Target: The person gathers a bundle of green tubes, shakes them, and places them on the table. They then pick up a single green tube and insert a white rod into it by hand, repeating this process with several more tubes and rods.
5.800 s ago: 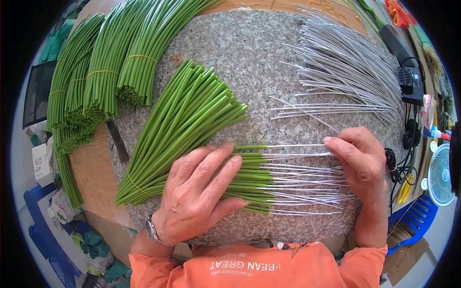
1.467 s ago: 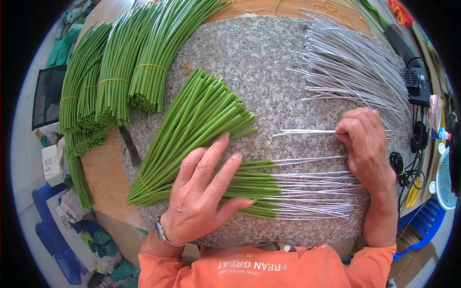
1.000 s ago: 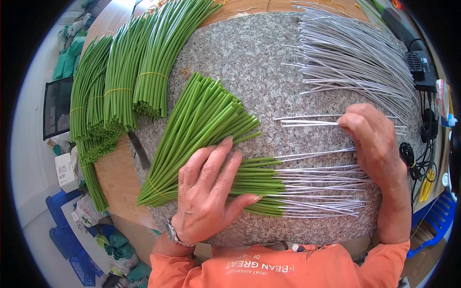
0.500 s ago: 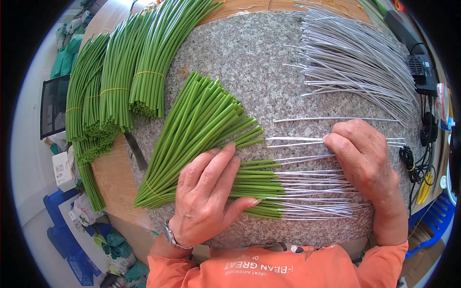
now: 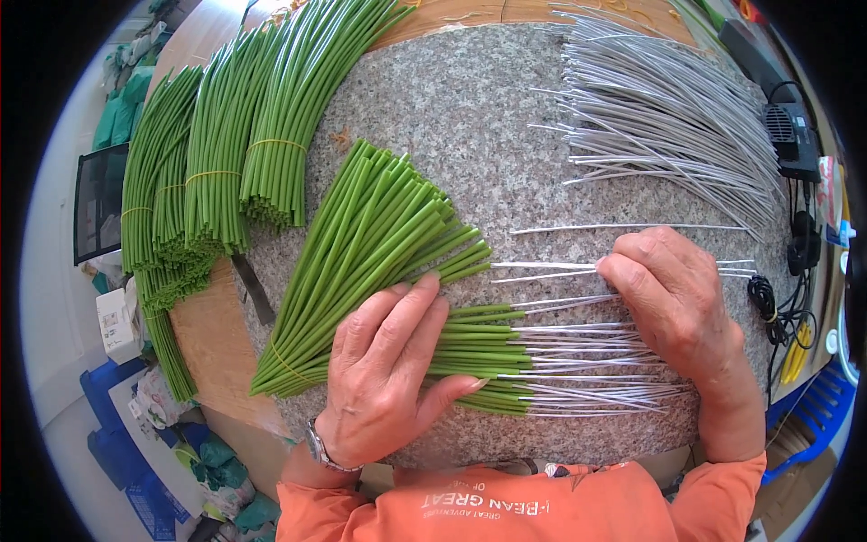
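A fanned bundle of green plastic tubes [image 5: 361, 244] lies on a speckled stone slab [image 5: 433, 99], tied by a yellow band at its lower left. My left hand [image 5: 384, 361] rests over the tubes with fingers stretched out and thumb apart. Pale metal wires [image 5: 587, 352] stick out of the right ends of the lower tubes. In a pinch, my right hand [image 5: 673, 298] holds thin wires [image 5: 542, 266], whose left tips lie close to the end of an upper tube. Just beyond that hand is a single loose wire [image 5: 632, 226]. My fingers hide the pinched part.
A large pile of wires [image 5: 668, 126] covers the slab's far right. Several banded bundles of green tubes [image 5: 280, 181] lie at the far left. A dark flat strip [image 5: 255, 289] sits near them. Along the right edge are a black device [image 5: 792, 140], coiled cable [image 5: 766, 296] and blue basket [image 5: 808, 429].
My right hand has shifted slightly left with the pinched wires, and their left tips are spread a little wider. My left hand stays in place on the tubes.
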Action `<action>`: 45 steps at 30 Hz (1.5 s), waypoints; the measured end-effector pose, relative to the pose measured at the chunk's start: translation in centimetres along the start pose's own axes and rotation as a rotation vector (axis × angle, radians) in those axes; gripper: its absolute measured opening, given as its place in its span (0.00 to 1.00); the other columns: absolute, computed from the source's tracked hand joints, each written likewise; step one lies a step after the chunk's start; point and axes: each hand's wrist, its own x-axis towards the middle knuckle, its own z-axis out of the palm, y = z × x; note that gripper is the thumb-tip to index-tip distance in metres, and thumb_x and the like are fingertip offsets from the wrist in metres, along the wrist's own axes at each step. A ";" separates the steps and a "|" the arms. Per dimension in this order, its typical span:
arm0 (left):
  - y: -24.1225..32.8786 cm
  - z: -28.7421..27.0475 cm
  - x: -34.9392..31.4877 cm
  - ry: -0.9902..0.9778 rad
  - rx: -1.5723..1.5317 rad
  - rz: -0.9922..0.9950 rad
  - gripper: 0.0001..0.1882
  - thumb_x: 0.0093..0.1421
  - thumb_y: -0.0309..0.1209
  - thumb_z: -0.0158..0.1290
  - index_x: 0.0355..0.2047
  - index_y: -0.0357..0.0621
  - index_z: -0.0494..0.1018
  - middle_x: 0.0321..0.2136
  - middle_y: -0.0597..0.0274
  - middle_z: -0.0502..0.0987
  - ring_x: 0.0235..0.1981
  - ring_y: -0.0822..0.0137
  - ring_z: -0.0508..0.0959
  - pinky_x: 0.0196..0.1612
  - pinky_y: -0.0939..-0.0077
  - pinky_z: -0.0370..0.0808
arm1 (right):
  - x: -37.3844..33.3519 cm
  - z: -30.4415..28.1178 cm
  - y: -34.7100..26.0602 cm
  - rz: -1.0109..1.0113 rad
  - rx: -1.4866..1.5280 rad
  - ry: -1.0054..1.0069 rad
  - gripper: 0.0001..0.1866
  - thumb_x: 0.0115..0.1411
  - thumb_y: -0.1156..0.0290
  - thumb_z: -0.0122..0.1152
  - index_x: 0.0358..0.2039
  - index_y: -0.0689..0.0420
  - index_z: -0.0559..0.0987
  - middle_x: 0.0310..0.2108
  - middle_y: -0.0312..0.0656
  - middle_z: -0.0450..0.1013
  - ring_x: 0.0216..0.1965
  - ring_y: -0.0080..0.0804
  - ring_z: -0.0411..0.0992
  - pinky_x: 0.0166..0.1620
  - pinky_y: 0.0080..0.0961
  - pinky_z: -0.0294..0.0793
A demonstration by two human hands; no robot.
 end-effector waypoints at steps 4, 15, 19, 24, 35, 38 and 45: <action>0.0 0.0 0.0 0.000 0.003 -0.002 0.38 0.60 0.50 0.68 0.59 0.30 0.79 0.67 0.50 0.75 0.63 0.49 0.75 0.66 0.53 0.72 | 0.2 0.0 0.2 -0.054 0.033 -0.016 0.14 0.51 0.76 0.68 0.40 0.63 0.81 0.38 0.44 0.77 0.36 0.39 0.79 0.38 0.35 0.81; -0.1 -0.1 0.1 0.000 -0.038 -0.006 0.38 0.57 0.48 0.70 0.59 0.29 0.79 0.66 0.48 0.75 0.63 0.48 0.75 0.66 0.53 0.72 | 1.0 1.0 -0.5 -0.081 0.082 0.005 0.14 0.52 0.74 0.66 0.39 0.61 0.81 0.36 0.40 0.75 0.35 0.36 0.77 0.38 0.34 0.80; -0.1 -0.1 0.0 -0.006 -0.041 -0.023 0.40 0.60 0.54 0.68 0.59 0.29 0.79 0.67 0.44 0.75 0.62 0.43 0.76 0.68 0.50 0.72 | 0.9 1.2 -1.4 -0.062 0.082 -0.014 0.13 0.52 0.74 0.67 0.39 0.61 0.80 0.35 0.40 0.74 0.35 0.36 0.76 0.38 0.34 0.79; -0.1 -0.2 0.2 -0.020 -0.026 -0.017 0.39 0.58 0.51 0.69 0.59 0.30 0.79 0.68 0.47 0.74 0.63 0.46 0.74 0.67 0.52 0.71 | 0.7 1.4 -1.6 -0.016 0.054 0.017 0.13 0.52 0.74 0.67 0.39 0.62 0.80 0.36 0.41 0.75 0.35 0.37 0.77 0.37 0.33 0.80; -0.1 0.0 -0.1 -0.048 -0.021 -0.022 0.43 0.55 0.48 0.70 0.65 0.33 0.77 0.69 0.60 0.72 0.64 0.51 0.71 0.65 0.56 0.70 | 1.1 1.0 -1.4 -0.024 0.075 0.001 0.15 0.49 0.74 0.67 0.39 0.62 0.80 0.36 0.42 0.75 0.33 0.36 0.77 0.34 0.32 0.79; -0.1 0.1 0.0 -0.049 -0.029 -0.019 0.42 0.55 0.48 0.70 0.65 0.34 0.77 0.69 0.62 0.72 0.64 0.52 0.71 0.65 0.56 0.70 | 1.1 1.1 -1.3 -0.036 0.082 0.011 0.14 0.49 0.75 0.67 0.38 0.62 0.81 0.35 0.42 0.74 0.32 0.36 0.76 0.34 0.31 0.79; -0.1 -0.1 0.1 -0.061 0.002 -0.008 0.40 0.56 0.50 0.69 0.64 0.37 0.78 0.70 0.64 0.72 0.63 0.53 0.71 0.65 0.57 0.69 | 1.1 1.1 -1.2 -0.060 0.116 0.061 0.15 0.46 0.76 0.69 0.37 0.63 0.82 0.34 0.42 0.74 0.31 0.37 0.77 0.32 0.32 0.79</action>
